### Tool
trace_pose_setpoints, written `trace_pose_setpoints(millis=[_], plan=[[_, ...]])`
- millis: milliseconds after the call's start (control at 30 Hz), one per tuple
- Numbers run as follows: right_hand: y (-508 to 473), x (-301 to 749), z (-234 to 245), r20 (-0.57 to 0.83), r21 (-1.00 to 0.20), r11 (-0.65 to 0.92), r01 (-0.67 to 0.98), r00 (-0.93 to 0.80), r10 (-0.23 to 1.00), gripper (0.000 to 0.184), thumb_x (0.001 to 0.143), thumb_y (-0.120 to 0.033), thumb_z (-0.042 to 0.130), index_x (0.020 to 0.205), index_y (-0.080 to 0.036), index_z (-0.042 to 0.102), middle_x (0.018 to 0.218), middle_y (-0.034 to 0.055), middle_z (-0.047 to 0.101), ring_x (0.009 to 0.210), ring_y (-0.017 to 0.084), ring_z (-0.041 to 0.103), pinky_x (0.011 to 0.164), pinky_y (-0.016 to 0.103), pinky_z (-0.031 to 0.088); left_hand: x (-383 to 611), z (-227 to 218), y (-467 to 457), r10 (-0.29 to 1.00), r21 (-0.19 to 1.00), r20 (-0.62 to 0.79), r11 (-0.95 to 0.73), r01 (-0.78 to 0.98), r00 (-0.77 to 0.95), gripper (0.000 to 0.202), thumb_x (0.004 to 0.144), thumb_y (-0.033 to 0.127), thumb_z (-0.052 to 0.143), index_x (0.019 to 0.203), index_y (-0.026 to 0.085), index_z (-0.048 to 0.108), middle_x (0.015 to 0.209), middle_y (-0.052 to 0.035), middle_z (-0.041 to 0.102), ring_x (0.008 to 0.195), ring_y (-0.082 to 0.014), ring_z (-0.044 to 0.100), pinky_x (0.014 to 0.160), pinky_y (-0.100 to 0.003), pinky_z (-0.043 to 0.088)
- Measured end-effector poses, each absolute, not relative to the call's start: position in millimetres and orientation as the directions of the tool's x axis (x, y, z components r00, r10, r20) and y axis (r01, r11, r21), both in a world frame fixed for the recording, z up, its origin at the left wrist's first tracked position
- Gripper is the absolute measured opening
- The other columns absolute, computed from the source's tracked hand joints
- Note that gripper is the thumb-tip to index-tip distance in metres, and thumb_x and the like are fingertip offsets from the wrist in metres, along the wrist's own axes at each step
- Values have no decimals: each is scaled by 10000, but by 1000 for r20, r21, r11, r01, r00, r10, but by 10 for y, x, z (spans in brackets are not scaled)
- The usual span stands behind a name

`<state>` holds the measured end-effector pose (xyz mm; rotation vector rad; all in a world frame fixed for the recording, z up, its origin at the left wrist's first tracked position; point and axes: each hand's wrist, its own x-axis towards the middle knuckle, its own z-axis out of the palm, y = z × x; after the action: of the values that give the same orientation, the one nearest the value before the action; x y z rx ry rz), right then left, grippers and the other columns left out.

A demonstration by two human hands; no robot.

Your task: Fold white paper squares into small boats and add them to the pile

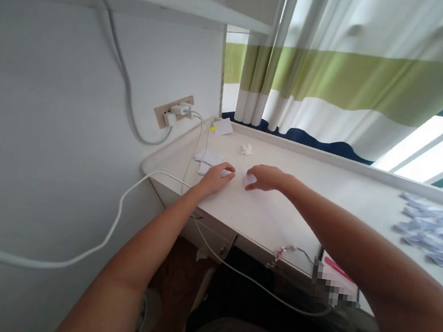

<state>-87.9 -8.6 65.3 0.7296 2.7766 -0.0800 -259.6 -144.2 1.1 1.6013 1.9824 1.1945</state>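
Both my arms reach out to the far left part of a white desk (280,217). My left hand (216,177) lies on the desk with its fingers curled over a small white paper slip (225,173). Close to its right, my right hand (265,178) pinches another small pale paper piece (249,179) against the desk top. Two more white paper slips (208,158) lie just behind my left hand. A crumpled white scrap (246,149) sits farther back.
A wall socket (174,111) with white chargers and cables sits at the left; a white cable (116,217) hangs off the desk edge. A white card (223,127) leans in the corner. Several pale paper pieces (437,232) lie at the right. A striped curtain (359,80) hangs behind.
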Motion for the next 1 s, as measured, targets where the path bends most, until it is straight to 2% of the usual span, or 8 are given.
trace_pose_setpoints(millis=[133, 300, 433, 500, 600, 733, 900, 1000], plan=[[-49, -773, 544, -198, -50, 860, 508, -849, 490, 390, 984, -395, 824, 1342, -242, 809, 1330, 151, 806, 1226, 347, 761, 937, 388, 580, -2549, 16, -1374, 928, 763, 235, 10, 646, -291, 103, 970, 209, 677, 1039, 207, 754, 1187, -85, 822, 1173, -238, 749, 1124, -394, 533], [-28, -684, 488, -131, -135, 840, 526, -850, 511, 331, 1049, -397, 740, 1332, -246, 821, 1316, 140, 819, 1188, 322, 770, 905, 360, 579, -2504, 25, -1371, 932, 753, 217, 29, 658, -289, 121, 976, 221, 664, 1049, 189, 755, 1183, -104, 823, 1151, -240, 752, 1099, -392, 543], [-50, -575, 474, -106, -196, 825, 530, -848, 520, 282, 1097, -360, 660, 1259, -230, 850, 1277, 136, 835, 1172, 309, 773, 931, 361, 574, -2420, 22, -1314, 948, 734, 198, 25, 678, -250, 181, 945, 228, 702, 1115, 193, 754, 1248, -110, 813, 1203, -254, 743, 1144, -411, 528], [-64, -512, 445, -100, -221, 845, 487, -873, 477, 309, 1060, -380, 728, 1316, -237, 827, 1353, 130, 810, 1238, 310, 753, 985, 363, 566, -2367, 4, -1282, 953, 716, 198, 18, 698, -229, 259, 929, 240, 722, 1183, 202, 755, 1321, -120, 795, 1251, -276, 730, 1170, -434, 521], [-84, -420, 392, -74, -248, 900, 359, -933, 352, 401, 991, -397, 826, 1351, -221, 801, 1468, 148, 748, 1313, 322, 721, 1047, 370, 551, -2298, -26, -1253, 958, 694, 202, 8, 720, -205, 332, 933, 238, 700, 1259, 212, 755, 1390, -129, 772, 1302, -297, 713, 1194, -452, 512], [-131, -335, 363, -63, -152, 947, 284, -959, 277, 283, 1068, -394, 729, 1282, -229, 811, 1398, 138, 776, 1246, 307, 747, 983, 360, 552, -2260, -2, -1237, 955, 679, 202, 23, 734, -216, 294, 959, 217, 633, 1219, 208, 770, 1338, -112, 798, 1284, -288, 725, 1193, -442, 513], [-211, -326, 388, -88, 60, 988, 141, -985, 146, 253, 1143, -212, 548, 1230, -196, 785, 1255, 140, 816, 1070, 268, 785, 844, 335, 520, -2291, 111, -1243, 956, 657, 195, 38, 753, -218, 206, 968, 244, 646, 1114, 212, 788, 1271, -103, 819, 1257, -287, 734, 1187, -432, 512], [-208, -324, 481, -7, 106, 980, 171, -985, 173, 255, 1141, -167, 516, 1224, -138, 756, 1192, 172, 816, 1060, 282, 774, 858, 351, 495, -2298, 177, -1249, 950, 673, 212, 27, 739, -228, 188, 989, 272, 647, 1108, 203, 775, 1252, -117, 819, 1235, -278, 741, 1162, -432, 523]])
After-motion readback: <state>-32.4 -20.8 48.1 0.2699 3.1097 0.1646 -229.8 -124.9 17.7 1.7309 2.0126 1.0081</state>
